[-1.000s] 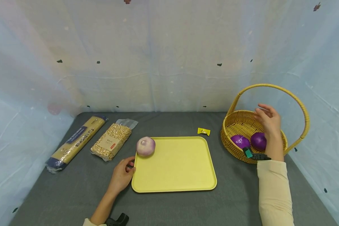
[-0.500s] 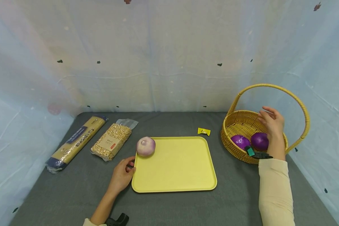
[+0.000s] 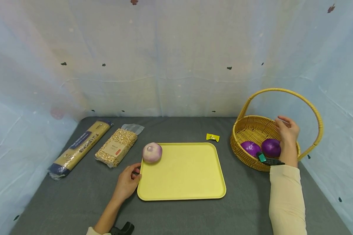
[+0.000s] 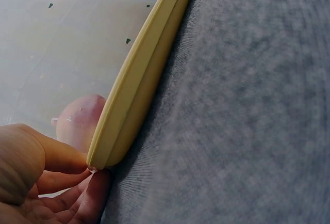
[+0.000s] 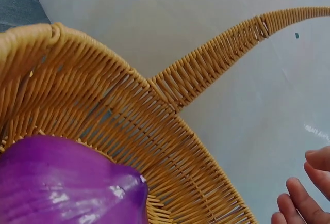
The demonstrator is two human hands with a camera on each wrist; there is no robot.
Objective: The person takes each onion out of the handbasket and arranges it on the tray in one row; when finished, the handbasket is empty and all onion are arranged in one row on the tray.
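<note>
At the left edge of a yellow tray (image 3: 182,173), my left hand (image 3: 127,182) pinches the rim; in the left wrist view the thumb and fingers meet at the tray's corner (image 4: 129,95). A pale purple onion (image 3: 152,152) sits on the tray's far left corner. My right hand (image 3: 287,132) is over the right side of a wicker basket (image 3: 248,125), fingers loosely bent, holding nothing. Inside the basket lie two glossy, deep purple onions (image 3: 251,148). One onion (image 5: 67,182) fills the lower left of the right wrist view, apart from the fingertips (image 5: 304,198).
On the left lie a long packet of spaghetti (image 3: 79,148) and a clear bag of yellow kernels (image 3: 117,145). A small yellow wrapped candy (image 3: 212,137) is behind the tray. The basket's tall handle (image 3: 317,117) arches over the right hand. A pale curtain (image 3: 176,58) hangs behind the table.
My right hand has shifted right and a little nearer to me over the basket. The left hand, tray and onions have stayed in place.
</note>
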